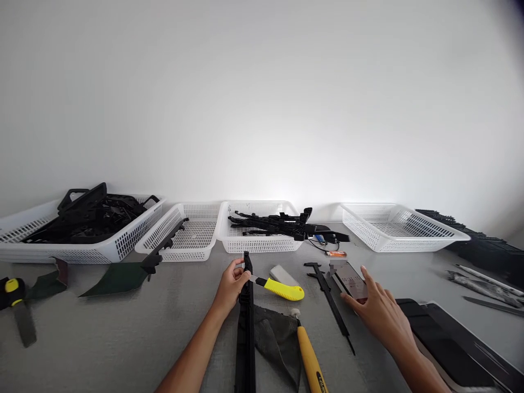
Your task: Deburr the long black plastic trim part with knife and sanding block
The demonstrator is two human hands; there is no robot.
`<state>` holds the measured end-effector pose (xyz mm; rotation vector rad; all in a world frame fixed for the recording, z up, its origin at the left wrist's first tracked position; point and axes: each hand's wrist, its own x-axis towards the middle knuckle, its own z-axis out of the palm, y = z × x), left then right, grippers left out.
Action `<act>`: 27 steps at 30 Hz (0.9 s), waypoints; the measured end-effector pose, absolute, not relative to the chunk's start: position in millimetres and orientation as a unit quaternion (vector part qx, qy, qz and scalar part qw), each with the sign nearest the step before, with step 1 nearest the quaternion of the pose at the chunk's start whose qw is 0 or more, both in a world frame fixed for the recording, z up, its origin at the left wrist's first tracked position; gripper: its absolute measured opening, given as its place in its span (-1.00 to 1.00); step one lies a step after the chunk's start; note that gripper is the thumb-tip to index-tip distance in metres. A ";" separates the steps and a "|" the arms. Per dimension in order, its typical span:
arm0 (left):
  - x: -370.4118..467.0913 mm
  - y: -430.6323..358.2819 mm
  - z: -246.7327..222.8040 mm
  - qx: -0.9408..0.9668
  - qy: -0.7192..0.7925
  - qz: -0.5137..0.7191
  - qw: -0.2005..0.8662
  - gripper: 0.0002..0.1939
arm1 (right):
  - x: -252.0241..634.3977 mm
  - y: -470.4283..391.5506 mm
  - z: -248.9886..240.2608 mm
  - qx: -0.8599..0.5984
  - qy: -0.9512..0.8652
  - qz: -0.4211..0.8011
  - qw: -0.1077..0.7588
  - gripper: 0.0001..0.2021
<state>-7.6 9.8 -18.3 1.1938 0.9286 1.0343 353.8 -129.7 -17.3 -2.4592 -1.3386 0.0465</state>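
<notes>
My left hand (231,286) pinches the upper end of a long black plastic trim strip (245,338), which runs down toward the bottom edge. A yellow utility knife (284,289) lies just right of that hand, its blade pointing at the strip. My right hand (380,314) grips a phone (350,279) with thumb and index finger at its edges; digits show on the screen. Between the hands lies a black caliper (328,297). A yellow-handled tool (309,355) rests beside a dark cloth (278,338), right of the strip.
White baskets line the wall: one with black parts (102,254), a narrower basket (180,254), one with black strips (262,245), another at right (405,243). Green cloth (118,279) and a yellow-black tool (20,305) lie left; dark panels (450,338) lie right.
</notes>
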 end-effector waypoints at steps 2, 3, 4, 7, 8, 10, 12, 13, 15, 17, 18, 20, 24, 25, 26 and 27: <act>-7.7 8.8 -16.8 0.515 0.402 0.450 0.609 -0.30 | 347.8 -135.6 -22.6 -0.867 -0.466 -0.001 0.174 0.00; -7.6 8.2 -16.1 0.513 0.402 0.452 0.609 -0.31 | 342.0 -139.7 -26.2 -0.865 -0.467 -0.018 0.182 -0.03; -7.5 7.7 -15.4 0.512 0.402 0.453 0.609 -0.32 | 333.8 -144.1 -29.9 -0.859 -0.472 -0.039 0.196 -0.06; -6.8 6.6 -13.7 0.509 0.401 0.456 0.611 -0.34 | 295.8 -153.2 -37.4 -0.798 -0.542 -0.051 0.261 -0.21; -6.6 6.5 -13.3 0.507 0.401 0.456 0.611 -0.33 | 280.2 -152.8 -37.3 -0.764 -0.581 -0.018 0.278 -0.27; -6.2 6.5 -12.6 0.504 0.404 0.457 0.611 -0.33 | 249.6 -144.9 -32.5 -0.695 -0.652 0.059 0.296 -0.38; -5.9 6.9 -12.2 0.498 0.407 0.461 0.611 -0.34 | 225.4 -128.4 -23.3 -0.644 -0.694 0.119 0.298 -0.46; -5.8 7.2 -12.2 0.494 0.408 0.463 0.612 -0.33 | 217.1 -118.1 -18.2 -0.635 -0.699 0.135 0.299 -0.50; -6.1 8.4 -12.5 0.486 0.409 0.470 0.613 -0.31 | 208.1 -97.2 -8.7 -0.626 -0.704 0.143 0.303 -0.58; -6.8 9.8 -13.0 0.477 0.408 0.476 0.616 -0.27 | 207.3 -79.0 -2.2 -0.618 -0.709 0.144 0.308 -0.67; -7.3 10.4 -13.2 0.472 0.408 0.480 0.617 -0.25 | 209.0 -71.7 -0.5 -0.611 -0.713 0.147 0.310 -0.70; -8.3 11.1 -13.3 0.460 0.410 0.485 0.620 -0.21 | 214.1 -61.4 0.2 -0.598 -0.720 0.155 0.316 -0.74; -9.4 10.7 -12.9 0.437 0.419 0.493 0.625 -0.16 | 222.5 -55.9 -5.7 -0.587 -0.719 0.177 0.329 -0.73; -9.5 10.4 -12.6 0.432 0.421 0.494 0.626 -0.14 | 223.3 -56.7 -7.3 -0.585 -0.718 0.182 0.331 -0.72; -9.7 10.1 -12.2 0.429 0.424 0.494 0.626 -0.13 | 223.7 -58.0 -8.6 -0.581 -0.719 0.187 0.333 -0.70; -9.8 9.9 -11.8 0.426 0.427 0.492 0.627 -0.12 | 223.9 -59.6 -9.5 -0.576 -0.719 0.195 0.336 -0.69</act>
